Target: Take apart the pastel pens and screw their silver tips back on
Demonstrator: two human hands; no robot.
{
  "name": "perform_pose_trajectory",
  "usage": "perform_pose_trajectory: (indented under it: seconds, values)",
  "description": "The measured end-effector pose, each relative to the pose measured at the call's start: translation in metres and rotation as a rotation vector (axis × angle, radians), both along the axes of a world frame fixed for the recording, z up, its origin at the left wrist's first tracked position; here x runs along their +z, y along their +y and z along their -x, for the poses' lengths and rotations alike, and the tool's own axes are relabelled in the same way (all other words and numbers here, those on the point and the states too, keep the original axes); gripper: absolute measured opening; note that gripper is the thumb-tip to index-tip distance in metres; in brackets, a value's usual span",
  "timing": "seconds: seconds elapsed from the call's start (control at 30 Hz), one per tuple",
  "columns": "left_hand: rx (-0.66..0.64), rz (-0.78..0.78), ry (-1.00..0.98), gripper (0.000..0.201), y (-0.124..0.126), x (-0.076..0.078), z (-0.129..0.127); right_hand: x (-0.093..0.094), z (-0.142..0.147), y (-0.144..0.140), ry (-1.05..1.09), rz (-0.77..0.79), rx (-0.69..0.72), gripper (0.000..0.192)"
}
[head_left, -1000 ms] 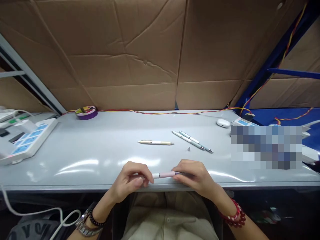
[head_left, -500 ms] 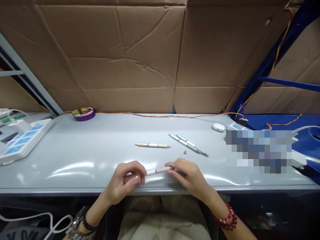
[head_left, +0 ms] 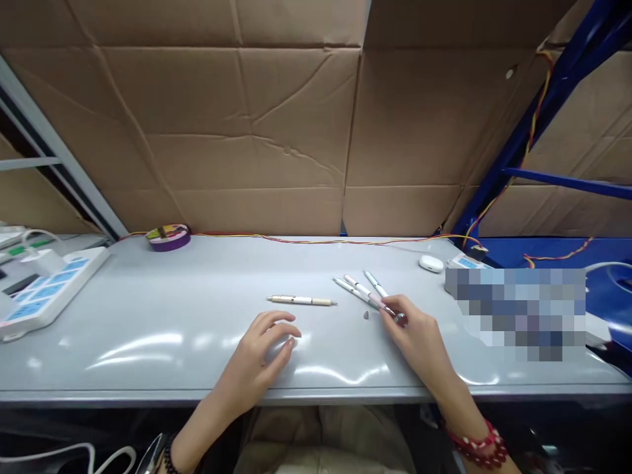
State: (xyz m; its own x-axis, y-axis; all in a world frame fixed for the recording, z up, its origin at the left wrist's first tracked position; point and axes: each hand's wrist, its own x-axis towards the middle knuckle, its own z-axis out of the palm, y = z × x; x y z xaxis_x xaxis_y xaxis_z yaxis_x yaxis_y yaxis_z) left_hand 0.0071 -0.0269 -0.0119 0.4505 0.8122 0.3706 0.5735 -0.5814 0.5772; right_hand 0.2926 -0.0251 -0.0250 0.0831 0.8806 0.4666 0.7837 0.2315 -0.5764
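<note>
My right hand (head_left: 413,332) pinches the lower end of a pink-and-white pen (head_left: 363,288). That pen lies over or just above a green-and-white pen (head_left: 351,289), and a second pale bluish pen (head_left: 375,283) sits close on its right, partly hidden by my fingers. Left of these, a cream-and-white pen (head_left: 302,301) rests flat on the table. My left hand (head_left: 261,355) is open and holds nothing, fingers curved above the table, below the cream pen. A small grey piece (head_left: 366,315) lies beside my right fingers; its kind is unclear.
On the grey table (head_left: 197,316) stand a purple roll of tape (head_left: 168,238) at the back left and a white earbud case (head_left: 431,264) at the right. A power strip (head_left: 54,289) lies on the left. Cardboard (head_left: 247,131) walls the back, with thin wires (head_left: 276,238) along its foot.
My right hand has carried the pink pen right and forward to the other pens. My left hand has let go of it and opened. One bluish pen has shifted; the camera view has tilted up.
</note>
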Motion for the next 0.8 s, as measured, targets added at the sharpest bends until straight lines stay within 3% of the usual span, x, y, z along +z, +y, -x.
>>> perform_pose_trajectory:
  seconds: [0.23, 0.4, 0.53, 0.67, 0.8]
  values:
    - [0.086, 0.003, 0.062, 0.019, 0.005, 0.0, -0.003, -0.009, 0.0, 0.002, -0.18, 0.008, -0.095, 0.013]
    - [0.072, -0.053, 0.271, 0.026, 0.017, 0.003, -0.005, -0.009, 0.001, 0.004, -0.235, -0.112, 0.03, 0.021]
    - [0.109, -0.09, 0.413, 0.035, 0.038, 0.007, -0.008, -0.012, 0.006, 0.004, -0.32, -0.097, 0.133, 0.024]
    - [0.086, -0.057, 0.428, 0.023, 0.056, 0.009, -0.006, -0.015, 0.01, 0.003, -0.385, -0.1, 0.114, 0.019]
    - [0.051, -0.019, 0.394, 0.019, 0.056, 0.011, 0.0, -0.012, 0.009, 0.002, -0.32, -0.096, 0.108, 0.014]
